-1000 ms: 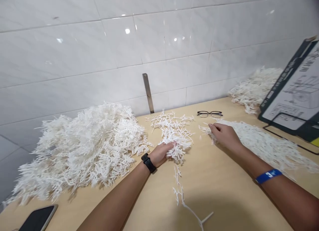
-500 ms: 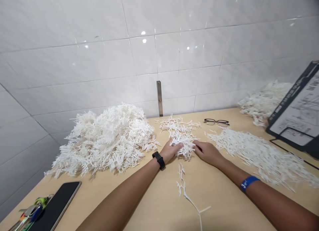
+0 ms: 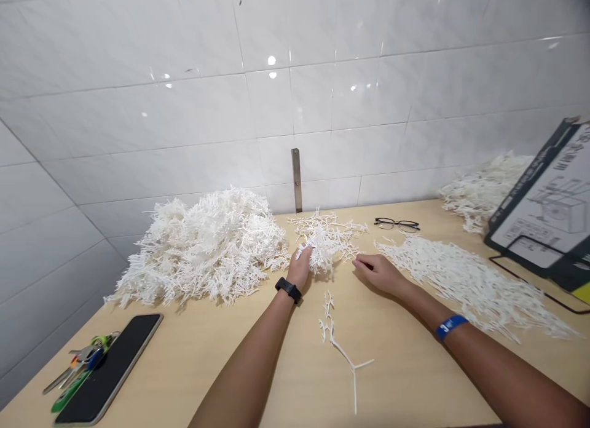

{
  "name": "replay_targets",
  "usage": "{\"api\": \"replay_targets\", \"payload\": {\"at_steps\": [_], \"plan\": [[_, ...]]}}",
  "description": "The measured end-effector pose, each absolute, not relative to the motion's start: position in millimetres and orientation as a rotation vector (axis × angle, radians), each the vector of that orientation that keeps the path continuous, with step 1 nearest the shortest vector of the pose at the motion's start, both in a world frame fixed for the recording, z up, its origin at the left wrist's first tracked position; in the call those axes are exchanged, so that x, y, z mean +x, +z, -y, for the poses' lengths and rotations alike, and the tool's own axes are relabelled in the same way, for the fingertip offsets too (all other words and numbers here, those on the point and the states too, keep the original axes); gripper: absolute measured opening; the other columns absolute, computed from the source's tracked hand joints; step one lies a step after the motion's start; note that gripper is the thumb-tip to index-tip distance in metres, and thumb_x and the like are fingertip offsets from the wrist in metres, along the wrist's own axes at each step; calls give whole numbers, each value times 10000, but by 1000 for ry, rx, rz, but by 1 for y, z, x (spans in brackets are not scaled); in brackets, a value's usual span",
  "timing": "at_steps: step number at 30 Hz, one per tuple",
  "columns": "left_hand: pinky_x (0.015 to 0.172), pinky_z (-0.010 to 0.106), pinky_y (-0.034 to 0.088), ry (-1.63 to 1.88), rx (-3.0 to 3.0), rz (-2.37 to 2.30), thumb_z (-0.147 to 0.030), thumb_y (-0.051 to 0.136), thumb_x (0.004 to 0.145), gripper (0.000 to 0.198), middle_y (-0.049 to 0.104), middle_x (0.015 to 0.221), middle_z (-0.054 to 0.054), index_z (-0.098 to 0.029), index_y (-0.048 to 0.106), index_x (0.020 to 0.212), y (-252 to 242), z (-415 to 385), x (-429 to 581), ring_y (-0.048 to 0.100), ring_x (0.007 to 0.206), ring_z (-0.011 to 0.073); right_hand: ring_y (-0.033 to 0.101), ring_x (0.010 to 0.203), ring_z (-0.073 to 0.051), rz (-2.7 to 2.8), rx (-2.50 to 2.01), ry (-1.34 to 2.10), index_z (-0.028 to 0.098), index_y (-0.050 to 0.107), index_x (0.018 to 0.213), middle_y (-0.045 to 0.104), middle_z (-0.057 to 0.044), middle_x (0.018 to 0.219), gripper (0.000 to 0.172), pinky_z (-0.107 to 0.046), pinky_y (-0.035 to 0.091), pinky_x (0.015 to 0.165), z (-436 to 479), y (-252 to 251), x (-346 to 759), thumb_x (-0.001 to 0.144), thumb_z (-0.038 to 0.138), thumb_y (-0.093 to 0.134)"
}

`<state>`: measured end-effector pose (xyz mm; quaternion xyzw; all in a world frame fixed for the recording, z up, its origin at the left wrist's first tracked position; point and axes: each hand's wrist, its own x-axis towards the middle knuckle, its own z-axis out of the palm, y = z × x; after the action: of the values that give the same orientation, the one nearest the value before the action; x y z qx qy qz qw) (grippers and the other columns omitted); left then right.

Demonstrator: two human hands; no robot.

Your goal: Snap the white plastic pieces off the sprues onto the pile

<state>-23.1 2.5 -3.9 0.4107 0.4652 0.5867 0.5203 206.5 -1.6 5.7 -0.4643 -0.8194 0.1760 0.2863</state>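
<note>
- One tan wooden table (image 3: pixel 193 369)
- Two bare hands: one left hand (image 3: pixel 299 269), one right hand (image 3: pixel 378 274)
- Four masses of white branched plastic sprigs: one large mound (image 3: pixel 203 249) near the far left edge, one small clump (image 3: pixel 325 246) at the far edge's middle, one flat spread (image 3: pixel 465 286) toward the right edge, one heap (image 3: pixel 483 191) at the far right corner
- One loose white branched plastic sprig (image 3: pixel 343 351) apart from the masses, mid-table
- One pair of black-framed glasses (image 3: pixel 396 225) by the far edge
- One black slab smartphone (image 3: pixel 108 369) at the near left corner
- One bunch of metal keys (image 3: pixel 80 357) beside the smartphone, exact key count unclear
- One dark clipboard with a printed sheet (image 3: pixel 541 200) at the right edge
- One steel wall strip (image 3: pixel 297 180) above the far edge
- One black wristwatch (image 3: pixel 288 289)
- One blue wristband (image 3: pixel 450 327)
</note>
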Motion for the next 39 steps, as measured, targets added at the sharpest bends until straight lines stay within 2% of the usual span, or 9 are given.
{"api": "replay_targets", "payload": {"at_steps": [3,7,10,16,18,23,30,33,39], "plan": [[990,311,379,1534,923,-1212,-378,624,814,311,610,1220,133,-157,606,1032,8,20,-36,526,1186,220,403,518,-123,2449,-1186,620,185,453,566,454,16,531,423,-268,247,525,36,22,188,893,452,419],[1023,335,372,1698,865,-1281,-350,677,790,296,660,1150,116,-158,626,1010,22,64,-54,524,1216,233,427,515,-119,2815,-908,625,197,554,648,558,12,585,253,-270,214,508,99,26,161,760,408,637],[1062,344,361,1765,859,-1275,-333,663,806,277,662,1180,90,-181,631,1036,26,99,-68,488,1273,221,458,546,-132,2885,-752,422,197,562,681,608,-16,649,176,-289,214,539,120,23,148,841,258,523],[1068,368,377,1803,804,-1347,-372,659,809,332,639,1237,130,-159,625,1061,32,139,-90,516,1260,240,508,621,-159,2657,-1159,234,196,591,728,644,-51,709,231,-276,258,563,44,78,136,905,285,472],[1076,362,374,1804,818,-1380,-377,629,829,322,617,1277,128,-165,623,1072,37,143,-94,522,1259,228,549,703,-187,2470,-1408,197,182,636,849,675,-88,822,221,-283,298,603,6,108,134,906,354,508],[1077,371,376,1739,992,-1399,-396,613,824,360,610,1284,147,-137,634,1074,54,147,-101,518,1264,241,562,934,-296,2148,-1614,143,105,571,1209,622,-219,1120,475,-358,351,712,-46,137,145,921,471,478],[978,343,445,1538,1119,-1517,-478,659,772,452,641,1237,140,-149,640,1082,61,135,-115,565,1197,260,552,661,-207,2054,-1578,323,176,639,744,656,-92,747,267,-293,321,588,-11,45,150,890,271,436],[905,346,474,1376,1138,-1558,-521,667,752,581,620,1258,168,-137,580,1180,57,126,-105,595,1136,267,508,611,-177,2013,-1522,363,177,591,678,620,-68,673,261,-275,285,564,6,9,144,869,241,425],[880,344,470,1146,1446,-1406,-498,673,748,491,681,1097,163,-126,623,1066,39,82,-69,620,1023,261,502,608,-157,1994,-1293,470,188,542,640,589,-21,619,273,-255,294,568,2,-9,140,863,287,419]]}}
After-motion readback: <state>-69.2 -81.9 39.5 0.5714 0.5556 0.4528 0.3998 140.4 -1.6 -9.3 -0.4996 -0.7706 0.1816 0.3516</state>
